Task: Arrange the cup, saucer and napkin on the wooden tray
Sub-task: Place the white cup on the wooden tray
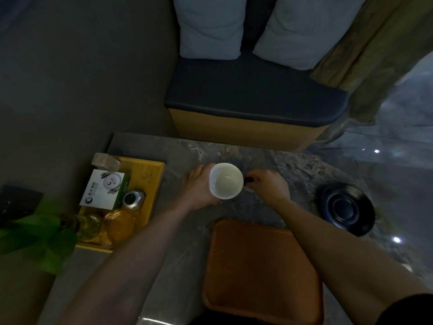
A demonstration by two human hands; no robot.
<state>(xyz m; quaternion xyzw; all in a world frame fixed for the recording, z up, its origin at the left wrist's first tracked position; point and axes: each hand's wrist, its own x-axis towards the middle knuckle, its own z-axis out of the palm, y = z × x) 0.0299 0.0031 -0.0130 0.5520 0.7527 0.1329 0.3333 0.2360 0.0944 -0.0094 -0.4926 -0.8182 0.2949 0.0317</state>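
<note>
Holding the white cup (226, 181) with both hands, left hand (198, 187) wrapped round its side and right hand (267, 185) pinching its dark handle, ready to lift it toward the bare wooden tray (262, 273) just below the hands, black saucer (348, 208) off right.

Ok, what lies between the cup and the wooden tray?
Only bare stone tabletop shows between the cup and the wooden tray in the head view; no napkin is visible there.

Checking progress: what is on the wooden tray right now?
The visible surface of the wooden tray is bare. The right forearm covers its right edge, and its near edge runs out of view.
</note>
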